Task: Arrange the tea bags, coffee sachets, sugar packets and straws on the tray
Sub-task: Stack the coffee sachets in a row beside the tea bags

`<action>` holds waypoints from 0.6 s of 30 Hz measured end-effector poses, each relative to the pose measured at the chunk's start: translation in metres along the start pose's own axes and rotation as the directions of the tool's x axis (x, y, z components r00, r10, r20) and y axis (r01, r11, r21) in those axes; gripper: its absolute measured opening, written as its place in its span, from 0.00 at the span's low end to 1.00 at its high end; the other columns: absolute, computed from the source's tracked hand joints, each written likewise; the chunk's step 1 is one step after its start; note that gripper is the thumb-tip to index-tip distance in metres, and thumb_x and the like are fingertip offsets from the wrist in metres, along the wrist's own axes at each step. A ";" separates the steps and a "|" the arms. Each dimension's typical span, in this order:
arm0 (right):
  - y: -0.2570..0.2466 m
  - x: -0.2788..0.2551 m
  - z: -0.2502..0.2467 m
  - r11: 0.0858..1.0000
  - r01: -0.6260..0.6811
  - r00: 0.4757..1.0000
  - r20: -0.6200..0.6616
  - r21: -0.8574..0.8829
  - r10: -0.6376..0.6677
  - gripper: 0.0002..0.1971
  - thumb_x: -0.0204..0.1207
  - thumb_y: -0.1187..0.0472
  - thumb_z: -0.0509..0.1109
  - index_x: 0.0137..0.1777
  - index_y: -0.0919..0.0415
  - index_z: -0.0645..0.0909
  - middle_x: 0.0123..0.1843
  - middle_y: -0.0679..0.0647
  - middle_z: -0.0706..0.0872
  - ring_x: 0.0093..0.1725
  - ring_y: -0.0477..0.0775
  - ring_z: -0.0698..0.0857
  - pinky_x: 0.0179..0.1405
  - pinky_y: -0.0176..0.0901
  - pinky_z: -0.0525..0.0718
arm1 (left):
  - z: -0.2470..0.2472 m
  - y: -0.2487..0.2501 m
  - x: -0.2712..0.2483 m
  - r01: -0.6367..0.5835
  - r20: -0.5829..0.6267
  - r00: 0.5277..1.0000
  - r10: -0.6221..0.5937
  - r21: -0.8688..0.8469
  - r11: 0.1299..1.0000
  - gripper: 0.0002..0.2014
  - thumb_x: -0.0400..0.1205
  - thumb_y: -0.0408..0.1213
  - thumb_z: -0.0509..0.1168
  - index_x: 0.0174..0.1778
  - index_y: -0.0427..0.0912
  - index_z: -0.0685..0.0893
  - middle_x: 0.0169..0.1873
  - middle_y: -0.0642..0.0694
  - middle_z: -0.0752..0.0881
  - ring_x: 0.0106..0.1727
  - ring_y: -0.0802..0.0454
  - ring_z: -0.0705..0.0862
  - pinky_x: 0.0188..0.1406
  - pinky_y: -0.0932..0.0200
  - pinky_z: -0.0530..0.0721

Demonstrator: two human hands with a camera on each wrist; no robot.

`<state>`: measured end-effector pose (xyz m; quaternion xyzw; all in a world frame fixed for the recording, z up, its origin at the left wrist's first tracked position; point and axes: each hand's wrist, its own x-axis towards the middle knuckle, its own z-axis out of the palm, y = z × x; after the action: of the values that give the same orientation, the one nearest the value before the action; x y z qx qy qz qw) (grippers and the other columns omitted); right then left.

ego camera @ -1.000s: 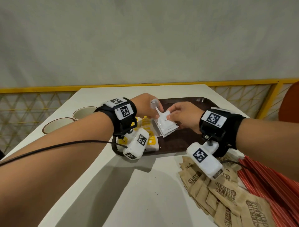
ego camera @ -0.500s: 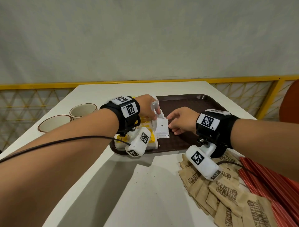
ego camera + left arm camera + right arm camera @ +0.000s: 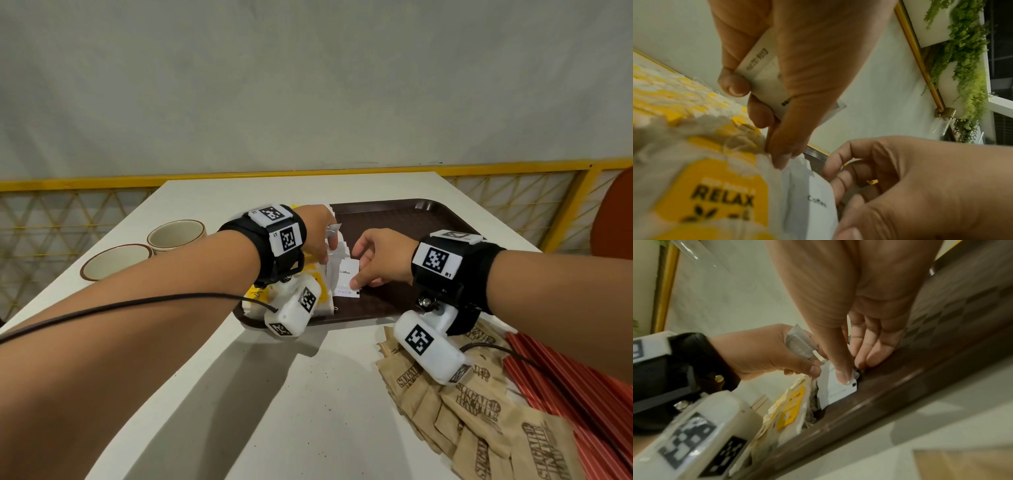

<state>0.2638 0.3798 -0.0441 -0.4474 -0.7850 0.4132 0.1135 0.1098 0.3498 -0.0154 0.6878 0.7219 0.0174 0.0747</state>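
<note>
The right hand (image 3: pixel 378 262), fingers straight, presses a coffee sachet (image 3: pixel 347 281) flat on the tray (image 3: pixel 404 222) near its front left corner, beside the tea bags (image 3: pixel 255 294). The left hand (image 3: pixel 317 233) grasps spare sachets (image 3: pixel 764 73) above them. The tray's right half lies bare; sugar packets (image 3: pixel 479 414) and straws (image 3: pixel 579 387) crowd the surface's front right edge.

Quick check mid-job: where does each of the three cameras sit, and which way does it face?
Head: worn on the head, looking forward and down at the tray; both forearms and hands show.
Left wrist: looks along the left hand, which grips spare sachets over the tea bags.
Right wrist: looks along the right hand, thumb pressing the coffee sachet.
All three share that sachet.
</note>
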 end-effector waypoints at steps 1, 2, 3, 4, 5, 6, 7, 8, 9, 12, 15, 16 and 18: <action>0.000 0.000 0.000 1.000 0.008 1.000 -0.010 -0.010 -0.008 0.21 0.61 0.71 0.83 0.49 0.58 0.77 0.43 0.55 0.82 0.42 0.53 0.83 0.37 0.44 0.88 | 0.001 0.001 0.001 -0.003 -0.001 1.000 0.003 0.004 1.000 0.14 0.72 0.37 0.76 0.54 0.47 0.87 0.46 0.52 0.80 0.47 0.53 0.79 0.42 0.61 0.75; 0.000 0.001 0.001 1.000 0.015 1.000 -0.016 -0.018 -0.016 0.21 0.60 0.71 0.84 0.47 0.57 0.76 0.44 0.56 0.81 0.42 0.54 0.83 0.37 0.45 0.88 | 0.001 0.002 0.001 -0.006 -0.002 1.000 0.006 0.004 1.000 0.14 0.72 0.36 0.75 0.54 0.47 0.87 0.46 0.52 0.80 0.47 0.52 0.79 0.40 0.62 0.75; 0.001 0.001 0.001 0.999 0.021 1.000 -0.019 -0.027 -0.022 0.21 0.60 0.71 0.84 0.46 0.58 0.76 0.44 0.56 0.81 0.42 0.54 0.83 0.36 0.44 0.88 | 0.001 0.002 0.002 -0.008 -0.002 1.000 0.008 0.003 1.000 0.14 0.73 0.35 0.75 0.54 0.47 0.87 0.46 0.52 0.80 0.46 0.52 0.79 0.38 0.63 0.75; 0.001 0.001 0.002 0.999 0.026 0.999 -0.020 -0.034 -0.027 0.21 0.60 0.72 0.83 0.47 0.59 0.77 0.44 0.56 0.81 0.41 0.55 0.83 0.35 0.44 0.88 | 0.001 0.002 0.002 -0.008 -0.002 1.000 0.008 0.000 1.000 0.14 0.73 0.35 0.75 0.55 0.47 0.87 0.46 0.52 0.80 0.47 0.52 0.80 0.36 0.64 0.75; 0.002 0.001 0.002 0.999 0.029 0.999 -0.020 -0.038 -0.029 0.21 0.60 0.72 0.83 0.49 0.60 0.78 0.45 0.56 0.81 0.41 0.55 0.83 0.34 0.43 0.88 | 0.001 0.002 0.003 -0.006 -0.002 1.000 0.006 -0.003 1.000 0.14 0.73 0.34 0.74 0.55 0.47 0.87 0.46 0.52 0.80 0.48 0.52 0.80 0.36 0.64 0.75; 0.002 0.001 0.002 0.999 0.030 0.999 -0.019 -0.033 -0.030 0.21 0.61 0.73 0.83 0.50 0.61 0.78 0.45 0.55 0.81 0.41 0.54 0.83 0.32 0.43 0.87 | 0.001 0.001 0.004 -0.004 -0.007 1.000 0.004 -0.004 1.000 0.14 0.73 0.34 0.74 0.55 0.47 0.87 0.47 0.52 0.80 0.49 0.52 0.80 0.39 0.63 0.76; 0.002 0.001 0.001 0.999 0.032 0.999 -0.017 -0.027 -0.032 0.21 0.61 0.74 0.82 0.51 0.62 0.79 0.44 0.55 0.80 0.40 0.54 0.83 0.30 0.41 0.85 | 0.001 0.000 0.005 0.000 -0.017 1.000 0.000 -0.005 1.000 0.14 0.74 0.34 0.73 0.55 0.47 0.87 0.48 0.52 0.80 0.50 0.51 0.81 0.42 0.62 0.76; 0.002 0.001 0.001 0.999 0.035 0.999 -0.014 -0.023 -0.035 0.21 0.61 0.74 0.82 0.52 0.62 0.79 0.44 0.54 0.80 0.39 0.53 0.82 0.29 0.40 0.83 | 0.001 -0.001 0.006 0.006 -0.031 0.999 -0.006 -0.010 1.000 0.13 0.74 0.34 0.73 0.55 0.47 0.87 0.48 0.52 0.79 0.52 0.51 0.81 0.44 0.61 0.76; 0.002 0.001 0.001 0.999 0.038 0.999 -0.011 -0.024 -0.039 0.21 0.62 0.74 0.81 0.52 0.62 0.80 0.44 0.54 0.79 0.38 0.51 0.82 0.28 0.39 0.82 | 0.001 -0.002 0.006 0.012 -0.046 0.999 -0.013 -0.021 1.000 0.13 0.75 0.34 0.72 0.55 0.47 0.87 0.48 0.52 0.79 0.53 0.50 0.81 0.45 0.61 0.76; 0.002 0.000 0.001 0.998 0.052 0.999 0.001 -0.035 -0.052 0.21 0.62 0.74 0.81 0.54 0.62 0.81 0.45 0.53 0.79 0.38 0.49 0.81 0.30 0.39 0.83 | 0.002 -0.004 0.008 0.034 -0.073 0.997 -0.038 -0.062 0.997 0.13 0.74 0.35 0.74 0.54 0.47 0.87 0.47 0.52 0.79 0.50 0.50 0.81 0.45 0.60 0.76; 0.000 -0.001 0.002 0.995 0.080 0.997 -0.001 -0.063 -0.080 0.20 0.62 0.73 0.81 0.53 0.60 0.83 0.47 0.54 0.79 0.43 0.53 0.83 0.38 0.45 0.88 | 0.005 -0.005 0.009 0.044 -0.086 0.995 -0.052 -0.095 0.994 0.13 0.72 0.37 0.76 0.52 0.49 0.86 0.48 0.53 0.79 0.48 0.53 0.79 0.43 0.61 0.75; -0.001 -0.002 0.002 0.994 0.087 0.996 -0.005 -0.072 -0.088 0.21 0.62 0.73 0.82 0.54 0.60 0.83 0.47 0.54 0.80 0.47 0.55 0.84 0.41 0.47 0.90 | 0.005 -0.005 0.010 0.037 -0.090 0.995 -0.047 -0.101 0.994 0.12 0.72 0.38 0.76 0.51 0.51 0.86 0.49 0.53 0.79 0.49 0.53 0.79 0.44 0.61 0.75; -0.002 -0.003 0.002 0.994 0.088 0.996 -0.009 -0.070 -0.089 0.21 0.62 0.71 0.82 0.54 0.60 0.83 0.46 0.53 0.79 0.49 0.55 0.85 0.43 0.48 0.90 | 0.004 -0.006 0.009 0.025 -0.113 0.993 -0.038 -0.113 0.993 0.11 0.73 0.40 0.75 0.50 0.52 0.85 0.50 0.52 0.79 0.49 0.54 0.77 0.47 0.60 0.74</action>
<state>0.2632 0.3758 -0.0429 -0.4182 -0.8173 0.3774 0.1208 0.1039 0.3581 -0.0212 0.6689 0.7336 0.0962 0.0714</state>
